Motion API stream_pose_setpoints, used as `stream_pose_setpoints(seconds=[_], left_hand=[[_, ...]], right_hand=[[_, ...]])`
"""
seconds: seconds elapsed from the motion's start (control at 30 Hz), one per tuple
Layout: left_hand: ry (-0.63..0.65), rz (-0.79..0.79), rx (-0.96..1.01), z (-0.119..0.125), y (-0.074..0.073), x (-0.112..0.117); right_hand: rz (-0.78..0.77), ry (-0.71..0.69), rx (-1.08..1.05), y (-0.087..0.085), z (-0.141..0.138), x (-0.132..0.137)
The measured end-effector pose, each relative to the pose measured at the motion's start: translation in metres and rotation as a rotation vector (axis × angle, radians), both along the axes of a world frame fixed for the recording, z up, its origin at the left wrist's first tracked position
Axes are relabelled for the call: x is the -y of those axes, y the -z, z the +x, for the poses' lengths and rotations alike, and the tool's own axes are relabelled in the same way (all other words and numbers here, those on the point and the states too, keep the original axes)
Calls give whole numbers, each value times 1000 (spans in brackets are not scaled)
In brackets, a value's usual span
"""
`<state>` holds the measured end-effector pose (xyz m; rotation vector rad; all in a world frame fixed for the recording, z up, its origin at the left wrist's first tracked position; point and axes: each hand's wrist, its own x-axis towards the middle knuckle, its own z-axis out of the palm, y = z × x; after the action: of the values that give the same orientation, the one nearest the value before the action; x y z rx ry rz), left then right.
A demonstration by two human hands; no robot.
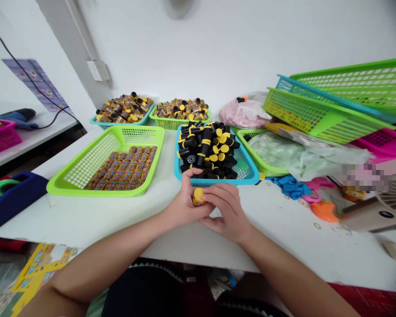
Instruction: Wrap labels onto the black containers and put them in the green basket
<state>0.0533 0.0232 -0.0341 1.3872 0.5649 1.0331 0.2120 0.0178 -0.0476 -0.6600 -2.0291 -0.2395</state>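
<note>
Both my hands meet over the white table point(86, 220), just in front of a blue basket point(251, 178) heaped with black tubes with yellow caps point(207, 147). My left hand point(185, 200) is closed round a small yellow-capped tube point(198, 196). My right hand point(226, 211) has its fingers curled on the same tube from the right. To the left, a green basket point(82, 169) holds rows of wrapped, labelled tubes point(125, 167).
Two baskets point(125, 112) point(180, 112) of finished tubes stand at the back. Stacked green, blue and pink baskets point(333, 110) and plastic bags point(300, 154) crowd the right. A small fan point(383, 207) and coloured bits lie at right; a blue tape dispenser point(9, 193) at left.
</note>
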Motion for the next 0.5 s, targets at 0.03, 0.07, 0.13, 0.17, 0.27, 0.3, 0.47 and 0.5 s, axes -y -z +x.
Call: stream_pose_setpoints(seconds=[0.03,0.07,0.13,0.17,0.27,0.3,0.47,0.5], left_hand=[[-62,44,-42,0,0,1],[-132,91,-100,0,-1,1],[-270,214,-265,-3,-6,2],[-326,284,-361,-7,-11,3],[-455,435,-582,-28,-29,4],[-501,462,-599,-39,-36,3],[-699,526,-743,-117,-69,-30],[-748,490,-833,-134,-76,-42]], right_hand=[[32,23,29,1,1,-1],[57,47,55,1,2,-1],[79,68,79,1,3,-2],[75,66,64,1,4,-3],[-23,86,-54,-3,10,-12],[-92,122,-94,-6,12,-19],[-668,269,-1,-33,16,-68],[-814,279,133,-40,14,-77]])
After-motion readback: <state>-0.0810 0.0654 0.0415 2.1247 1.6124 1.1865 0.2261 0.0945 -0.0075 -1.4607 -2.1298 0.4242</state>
